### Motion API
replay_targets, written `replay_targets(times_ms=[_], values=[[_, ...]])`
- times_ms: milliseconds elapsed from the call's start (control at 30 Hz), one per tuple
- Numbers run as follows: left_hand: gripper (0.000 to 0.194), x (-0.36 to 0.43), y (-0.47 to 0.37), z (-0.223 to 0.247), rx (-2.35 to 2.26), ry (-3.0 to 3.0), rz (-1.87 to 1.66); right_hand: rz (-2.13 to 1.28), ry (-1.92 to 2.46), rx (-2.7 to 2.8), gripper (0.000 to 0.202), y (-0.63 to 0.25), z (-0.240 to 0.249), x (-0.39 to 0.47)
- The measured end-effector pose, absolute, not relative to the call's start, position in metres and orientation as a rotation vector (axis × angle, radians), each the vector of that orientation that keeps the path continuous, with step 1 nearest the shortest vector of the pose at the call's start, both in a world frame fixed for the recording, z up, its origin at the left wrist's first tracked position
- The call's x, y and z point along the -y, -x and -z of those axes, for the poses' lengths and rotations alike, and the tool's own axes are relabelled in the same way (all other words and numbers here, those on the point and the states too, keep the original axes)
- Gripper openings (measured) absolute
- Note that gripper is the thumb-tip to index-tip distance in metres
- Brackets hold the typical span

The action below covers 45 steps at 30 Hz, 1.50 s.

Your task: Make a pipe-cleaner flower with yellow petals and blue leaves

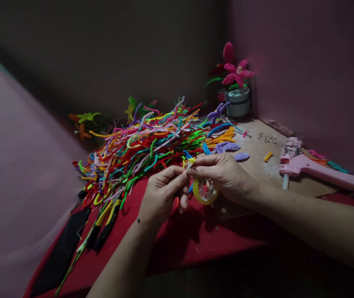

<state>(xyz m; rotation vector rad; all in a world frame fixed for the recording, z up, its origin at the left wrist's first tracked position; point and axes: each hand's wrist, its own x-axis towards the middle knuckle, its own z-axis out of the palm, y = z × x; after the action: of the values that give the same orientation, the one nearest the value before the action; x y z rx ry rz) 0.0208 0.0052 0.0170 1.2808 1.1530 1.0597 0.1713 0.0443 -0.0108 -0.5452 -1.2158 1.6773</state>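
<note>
My left hand (166, 188) and my right hand (226, 174) meet over the front of the table, fingertips nearly touching. Between them they pinch a small yellow-tipped piece (190, 162) with a pale lower part. A yellow-rimmed tape roll (206, 191) hangs just below my right hand's fingers. Something red shows beneath my left hand's fingers, partly hidden. Behind my hands lies a large pile of colourful pipe cleaners (152, 140). Purple fuzzy petals (226, 147) rest on the board just beyond my right hand.
A pink glue gun (322, 169) lies on the brown board (265, 169) at right. A potted pink flower (238, 101) stands at the back. Yellow-black pliers (108, 221) and a black flat object (60, 252) lie at left on the red cloth (226, 244). Walls rise behind.
</note>
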Motion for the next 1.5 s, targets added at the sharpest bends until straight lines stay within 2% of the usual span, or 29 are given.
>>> replay_targets(times_ms=[233, 333, 467, 567, 633, 1000, 1500], values=[[0.016, -0.011, -0.01, -0.016, -0.855, -1.089, -0.877, -1.722, 0.479, 1.17, 0.008, -0.171, 0.01, -0.041], [0.014, -0.011, -0.015, -0.016, -0.978, -1.177, -0.95, -1.767, 0.484, 1.103, 0.009, -0.169, 0.012, -0.042], [0.016, -0.007, -0.023, -0.009, -1.236, -1.491, -1.265, -1.742, 0.541, 1.062, 0.009, -0.166, 0.014, -0.044], [0.003, -0.004, -0.024, -0.002, -1.415, -1.87, -1.375, -1.699, 0.583, 1.076, 0.009, -0.164, 0.016, -0.044], [0.003, -0.002, -0.023, -0.001, -1.483, -1.959, -1.342, -1.685, 0.577, 1.106, 0.01, -0.165, 0.017, -0.044], [0.015, -0.003, -0.019, -0.018, -1.204, -1.164, -1.087, -1.649, 0.652, 1.209, 0.011, -0.169, 0.01, -0.043], [0.01, -0.013, -0.01, -0.007, -0.693, -0.838, -0.88, -1.94, 0.405, 1.028, 0.006, -0.167, 0.012, -0.046]])
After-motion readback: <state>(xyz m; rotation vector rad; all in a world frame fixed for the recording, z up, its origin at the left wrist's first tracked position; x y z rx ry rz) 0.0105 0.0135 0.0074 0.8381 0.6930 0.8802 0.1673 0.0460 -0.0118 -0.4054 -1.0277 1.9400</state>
